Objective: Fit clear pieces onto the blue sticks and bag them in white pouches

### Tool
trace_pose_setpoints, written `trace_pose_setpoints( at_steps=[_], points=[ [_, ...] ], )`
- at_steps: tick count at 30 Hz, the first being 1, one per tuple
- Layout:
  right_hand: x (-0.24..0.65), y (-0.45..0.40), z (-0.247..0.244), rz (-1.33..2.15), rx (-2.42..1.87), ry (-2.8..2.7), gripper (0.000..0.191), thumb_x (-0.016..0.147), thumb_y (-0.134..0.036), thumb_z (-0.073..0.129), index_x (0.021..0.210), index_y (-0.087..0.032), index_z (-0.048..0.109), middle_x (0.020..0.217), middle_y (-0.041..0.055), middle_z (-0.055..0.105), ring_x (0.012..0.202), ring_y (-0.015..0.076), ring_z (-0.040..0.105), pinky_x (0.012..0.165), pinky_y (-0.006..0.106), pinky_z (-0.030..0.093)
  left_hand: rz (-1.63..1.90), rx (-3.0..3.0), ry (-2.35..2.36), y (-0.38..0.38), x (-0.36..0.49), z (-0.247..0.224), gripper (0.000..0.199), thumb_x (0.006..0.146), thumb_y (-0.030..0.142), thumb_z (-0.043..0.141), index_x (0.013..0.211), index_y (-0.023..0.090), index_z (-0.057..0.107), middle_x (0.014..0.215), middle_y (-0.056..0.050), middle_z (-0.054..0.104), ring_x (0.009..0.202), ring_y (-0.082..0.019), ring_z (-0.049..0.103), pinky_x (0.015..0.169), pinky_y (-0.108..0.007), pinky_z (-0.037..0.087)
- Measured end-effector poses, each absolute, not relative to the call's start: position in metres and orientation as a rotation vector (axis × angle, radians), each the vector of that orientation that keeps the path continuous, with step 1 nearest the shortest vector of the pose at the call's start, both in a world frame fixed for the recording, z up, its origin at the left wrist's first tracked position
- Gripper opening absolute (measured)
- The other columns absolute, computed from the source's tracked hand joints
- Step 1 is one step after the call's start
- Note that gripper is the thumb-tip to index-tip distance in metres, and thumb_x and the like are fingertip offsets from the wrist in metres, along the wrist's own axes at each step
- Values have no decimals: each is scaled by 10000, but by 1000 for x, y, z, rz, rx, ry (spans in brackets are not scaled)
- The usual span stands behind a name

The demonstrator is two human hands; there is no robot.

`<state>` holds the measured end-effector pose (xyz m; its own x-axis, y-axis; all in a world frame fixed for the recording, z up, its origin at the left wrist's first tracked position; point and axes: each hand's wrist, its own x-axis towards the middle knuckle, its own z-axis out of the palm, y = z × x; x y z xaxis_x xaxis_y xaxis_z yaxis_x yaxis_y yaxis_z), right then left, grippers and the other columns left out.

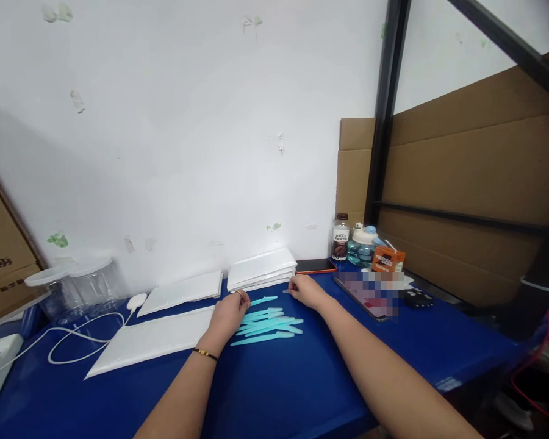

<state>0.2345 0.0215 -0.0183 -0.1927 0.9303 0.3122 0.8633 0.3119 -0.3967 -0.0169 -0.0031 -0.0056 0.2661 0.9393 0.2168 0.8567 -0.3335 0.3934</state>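
Observation:
Several slim teal sticks that look like eyebrow razors (268,334) lie in a loose pile on the blue tabletop (274,384). At the pile's upper left, my left hand (231,314) is closed in a pinch on the end of one teal eyebrow razor (264,300), whose other end points right. My right hand (306,289), to the right of it, pinches a small pale, see-through piece (286,291) too small to name. Padded white envelopes are close by: a stack (260,268) behind the hands, and a single envelope (150,342) beside my left wrist.
More white envelopes (183,291) lie at the left. A white cable (57,356) loops near clear plastic jars (94,283). At the right are an orange-edged phone (315,266), another phone (359,296), a brown bottle (341,238), a water bottle (361,251) and an orange carton (388,261).

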Motion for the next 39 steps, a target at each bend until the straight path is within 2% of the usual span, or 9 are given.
trace_pose_setpoints(
  at_steps=[7,14,17,22,27,34,39],
  points=[
    [226,15,-17,730,-1066,-1918,114,794,-221,497,888,-191,554,629,-35,584,485,87,536,505,198,420,704,2277,1667,-1,-20,-6,123,829,259,421,793,195,520,727,-7,604,651,-132,537,578,-218,317],
    [216,20,-17,1089,-1019,-1521,262,667,-353,667,773,-129,583,589,5,617,514,125,606,505,233,475,765,2220,1627,2,-21,-9,112,824,253,419,778,192,501,685,0,581,619,-126,516,570,-220,326],
    [214,15,-12,1135,-954,-1420,314,666,-421,664,714,-122,581,615,25,635,499,116,600,475,219,455,800,2198,1588,4,-22,-11,122,824,263,419,786,186,504,659,6,568,604,-122,514,568,-220,332],
    [210,8,-6,1197,-911,-1436,337,645,-442,682,685,-116,606,603,25,634,485,96,577,461,199,420,829,2172,1541,6,-22,-12,135,823,272,412,791,182,508,634,13,548,577,-117,498,552,-216,331],
    [212,10,-9,1158,-939,-1481,322,658,-427,672,714,-114,622,592,18,624,464,86,559,452,193,410,841,2156,1514,5,-22,-11,146,818,294,408,780,188,500,619,26,517,553,-111,463,530,-212,324],
    [205,5,-8,1158,-978,-1601,286,663,-398,662,730,-120,644,593,18,626,471,92,562,447,190,410,857,2185,1455,2,-17,-9,152,804,295,421,784,185,524,655,14,553,598,-119,495,563,-216,350],
    [208,5,-8,1085,-1045,-1743,239,662,-361,651,717,-130,682,578,14,634,456,88,526,458,199,399,711,2260,1502,-7,-12,0,150,780,291,453,776,188,562,676,7,589,634,-131,528,590,-223,358]
  ],
)
